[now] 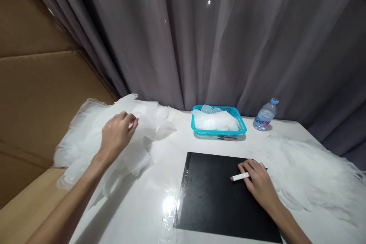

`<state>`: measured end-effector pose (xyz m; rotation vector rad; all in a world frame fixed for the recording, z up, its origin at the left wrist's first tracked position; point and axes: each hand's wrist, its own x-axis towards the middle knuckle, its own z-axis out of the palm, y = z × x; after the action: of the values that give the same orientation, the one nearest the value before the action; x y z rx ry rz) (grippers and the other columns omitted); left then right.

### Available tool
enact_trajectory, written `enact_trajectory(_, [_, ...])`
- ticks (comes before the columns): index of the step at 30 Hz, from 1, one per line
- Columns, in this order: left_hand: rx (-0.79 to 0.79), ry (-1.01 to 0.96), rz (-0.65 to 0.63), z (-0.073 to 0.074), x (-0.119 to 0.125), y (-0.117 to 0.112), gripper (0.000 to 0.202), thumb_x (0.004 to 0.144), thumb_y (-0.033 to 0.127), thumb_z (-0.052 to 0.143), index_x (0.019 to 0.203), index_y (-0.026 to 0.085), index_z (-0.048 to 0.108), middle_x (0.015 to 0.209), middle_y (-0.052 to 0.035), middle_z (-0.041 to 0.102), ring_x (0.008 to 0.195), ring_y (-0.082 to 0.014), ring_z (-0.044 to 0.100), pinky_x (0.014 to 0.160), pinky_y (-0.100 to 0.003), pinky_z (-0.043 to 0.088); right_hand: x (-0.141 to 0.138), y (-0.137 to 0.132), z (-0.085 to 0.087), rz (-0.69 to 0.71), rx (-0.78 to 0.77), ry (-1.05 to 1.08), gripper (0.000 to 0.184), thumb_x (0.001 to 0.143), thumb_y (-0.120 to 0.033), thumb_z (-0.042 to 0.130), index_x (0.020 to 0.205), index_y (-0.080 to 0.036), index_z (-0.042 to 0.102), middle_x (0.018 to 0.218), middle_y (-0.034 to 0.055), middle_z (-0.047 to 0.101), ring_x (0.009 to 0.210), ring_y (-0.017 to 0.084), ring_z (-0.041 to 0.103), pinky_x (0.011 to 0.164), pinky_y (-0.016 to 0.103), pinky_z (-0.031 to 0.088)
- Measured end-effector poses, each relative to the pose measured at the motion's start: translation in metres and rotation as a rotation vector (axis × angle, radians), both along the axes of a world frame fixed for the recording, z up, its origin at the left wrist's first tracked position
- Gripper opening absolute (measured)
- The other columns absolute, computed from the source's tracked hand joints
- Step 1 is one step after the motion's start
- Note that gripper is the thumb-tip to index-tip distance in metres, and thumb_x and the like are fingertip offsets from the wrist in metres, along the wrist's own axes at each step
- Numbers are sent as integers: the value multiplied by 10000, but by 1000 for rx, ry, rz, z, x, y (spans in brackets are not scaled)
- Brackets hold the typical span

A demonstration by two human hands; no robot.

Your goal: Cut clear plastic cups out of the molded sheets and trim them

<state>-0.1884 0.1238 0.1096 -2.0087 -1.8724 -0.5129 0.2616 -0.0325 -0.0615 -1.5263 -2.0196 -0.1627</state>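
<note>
My left hand (pixel 117 133) reaches out over a heap of thin white translucent sheets (pixel 94 137) at the table's left side, its fingers pinched on the top of the pile. My right hand (pixel 259 183) rests on a black mat (pixel 217 198) in front of me, fingers closed round a small white stick-like tool (pixel 239 177) that points left. The mat is covered by a clear film with wrinkles along its left edge.
A turquoise plastic basket (pixel 241 126) holding white and clear pieces stands behind the mat, a dark pen-like object (pixel 228 138) lying in front of it. A small water bottle (pixel 265 116) stands at the back right. More white sheets (pixel 309 175) lie right. Grey curtain behind, cardboard left.
</note>
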Motion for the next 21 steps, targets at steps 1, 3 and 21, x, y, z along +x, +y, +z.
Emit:
enact_trajectory(1, [27,-25,22,6,2,4,212,1015,309,503,946,183,659,960,-82,632,870,-253,561,684,-294,350,-1,0,0,5,-4,-1,231,1085,-243,426,1002,-204,638,931,68,672,851,238,626,771,373,423])
enact_trajectory(3, [70,-75,55,18,8,14,255,1058,329,468,1121,159,648,1103,-102,616,847,-228,548,665,-287,339,-2,-1,0,13,-10,-1,225,1085,-246,427,1016,-205,638,944,73,681,861,243,631,772,376,425])
enact_trajectory(21, [402,-292,-15,81,39,45,353,1122,403,447,1183,84,586,979,-43,692,835,-155,597,740,-258,382,-7,2,-6,42,-17,9,187,1091,-274,439,1111,-214,615,1007,83,692,885,255,668,791,399,475])
